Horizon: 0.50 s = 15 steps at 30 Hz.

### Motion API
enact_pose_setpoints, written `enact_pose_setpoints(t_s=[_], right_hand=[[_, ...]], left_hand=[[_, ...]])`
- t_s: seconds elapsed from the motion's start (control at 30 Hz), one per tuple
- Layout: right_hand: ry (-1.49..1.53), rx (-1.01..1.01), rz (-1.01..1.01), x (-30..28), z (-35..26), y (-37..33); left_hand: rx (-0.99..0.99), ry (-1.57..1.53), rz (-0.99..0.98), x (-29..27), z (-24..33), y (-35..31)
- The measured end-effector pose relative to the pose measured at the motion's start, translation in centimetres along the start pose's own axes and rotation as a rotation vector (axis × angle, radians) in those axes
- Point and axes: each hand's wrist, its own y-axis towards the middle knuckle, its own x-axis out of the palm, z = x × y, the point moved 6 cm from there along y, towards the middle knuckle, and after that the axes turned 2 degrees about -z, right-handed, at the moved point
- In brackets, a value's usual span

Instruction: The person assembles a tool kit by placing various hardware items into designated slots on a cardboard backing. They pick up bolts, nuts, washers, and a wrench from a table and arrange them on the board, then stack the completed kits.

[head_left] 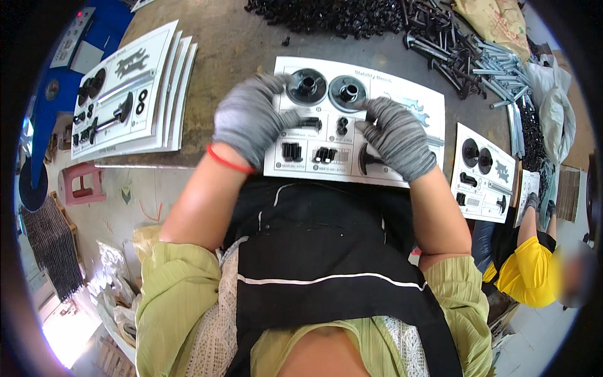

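Observation:
A white printed card (352, 65) with black and metal hardware on its face lies at the table's front edge. On it sit two black round discs with raised hubs, a left disc (307, 86) and a right disc (347, 93), and below them several small black bolts (292, 151). My left hand (251, 116), in a grey glove, is over the card's left side, thumb and fingers apart beside the left disc. My right hand (400, 137), also gloved, hovers over the card's right half, fingers bent and apart near the right disc. Neither hand visibly holds anything. Part of the card is hidden beneath the right hand.
A stack of similar cards (119, 94) stands at left; another card (483, 173) lies at right. At the back are a heap of small black parts (333, 16), long black bolts (440, 50) and silver rods (502, 69). A co-worker in yellow (527, 270) is at far right.

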Motion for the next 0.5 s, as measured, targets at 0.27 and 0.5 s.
enact_pose_setpoints(t_s=[0.27, 0.5], right_hand=[[-0.018, 0.167, 0.105, -1.5, 5.7, 13.3], [-0.299, 0.148, 0.159, -0.9, 4.1, 17.2]], left_hand=[[-0.215, 0.459, -0.069, 1.4, -3.2, 14.1], [-0.159, 0.298, -0.007, 1.2, -4.4, 15.4]])
